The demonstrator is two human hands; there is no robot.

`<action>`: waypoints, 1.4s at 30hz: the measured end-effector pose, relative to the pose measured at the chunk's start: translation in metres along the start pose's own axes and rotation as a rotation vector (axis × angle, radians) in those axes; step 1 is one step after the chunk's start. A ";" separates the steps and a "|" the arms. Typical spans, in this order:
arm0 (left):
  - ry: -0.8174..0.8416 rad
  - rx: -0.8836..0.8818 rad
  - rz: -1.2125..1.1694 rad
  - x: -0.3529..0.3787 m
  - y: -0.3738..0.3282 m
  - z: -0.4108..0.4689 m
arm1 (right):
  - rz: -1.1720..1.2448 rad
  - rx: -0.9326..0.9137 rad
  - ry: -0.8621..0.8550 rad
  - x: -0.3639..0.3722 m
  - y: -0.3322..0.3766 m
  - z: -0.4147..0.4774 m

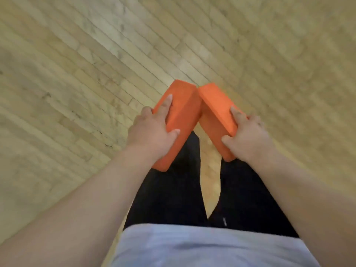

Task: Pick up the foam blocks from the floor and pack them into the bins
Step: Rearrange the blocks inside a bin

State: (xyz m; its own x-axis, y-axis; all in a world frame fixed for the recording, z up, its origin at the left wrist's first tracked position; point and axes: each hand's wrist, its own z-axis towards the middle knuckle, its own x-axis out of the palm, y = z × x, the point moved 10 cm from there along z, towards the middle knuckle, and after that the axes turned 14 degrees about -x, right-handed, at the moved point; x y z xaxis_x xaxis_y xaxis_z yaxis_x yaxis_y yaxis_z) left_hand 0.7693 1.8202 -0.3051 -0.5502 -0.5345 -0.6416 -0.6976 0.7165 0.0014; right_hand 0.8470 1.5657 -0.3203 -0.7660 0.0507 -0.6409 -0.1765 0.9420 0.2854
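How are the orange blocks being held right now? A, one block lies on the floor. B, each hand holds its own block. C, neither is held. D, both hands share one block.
B: the left hand grips one orange block and the right hand grips the other block, their far ends touching above the floor.

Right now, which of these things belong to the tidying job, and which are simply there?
Part of the job:
- left orange block, gripped by the left hand
- right orange block, gripped by the right hand

Simply there:
- wooden floor
- black trousers, pale shirt

No bin shows in this view.
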 end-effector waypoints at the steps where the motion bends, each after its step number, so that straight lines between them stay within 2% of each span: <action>1: -0.021 0.069 0.069 -0.009 -0.018 -0.025 | 0.049 0.043 -0.009 -0.001 -0.013 -0.034; 6: -0.101 0.401 0.262 -0.023 -0.130 -0.148 | 0.322 0.278 -0.143 0.003 -0.099 -0.191; 10: -0.136 0.626 0.398 0.030 -0.223 -0.257 | 0.542 0.479 -0.359 0.033 -0.180 -0.327; 15: -0.132 0.908 0.513 0.163 -0.315 -0.433 | 0.755 0.746 -0.607 0.123 -0.277 -0.527; 18: -0.041 1.085 0.576 0.266 -0.348 -0.552 | 0.814 0.934 -0.730 0.181 -0.327 -0.657; 21: 0.057 1.240 0.648 0.355 -0.369 -0.665 | 0.865 1.138 -0.897 0.228 -0.362 -0.777; 25: 0.086 1.496 0.727 0.434 -0.403 -0.808 | 0.912 1.386 -1.169 0.265 -0.388 -0.908; 34: 0.272 1.913 0.748 0.577 -0.502 -1.054 | 0.881 1.781 -1.557 0.292 -0.466 -1.068; 38: 0.421 2.052 0.703 0.630 -0.557 -1.139 | 0.805 1.956 -1.707 0.276 -0.521 -1.115; 42: 0.521 2.157 0.678 0.654 -0.618 -1.221 | 0.745 2.040 -1.846 0.241 -0.574 -1.158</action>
State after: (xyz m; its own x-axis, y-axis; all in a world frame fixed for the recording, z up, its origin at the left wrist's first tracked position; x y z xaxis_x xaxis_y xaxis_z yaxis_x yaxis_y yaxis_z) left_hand 0.2808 0.4803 0.2111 -0.6845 0.1228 -0.7186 0.7038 -0.1457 -0.6953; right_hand 0.0479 0.6536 0.1865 0.4540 -0.5988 -0.6598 0.6987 -0.2202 0.6806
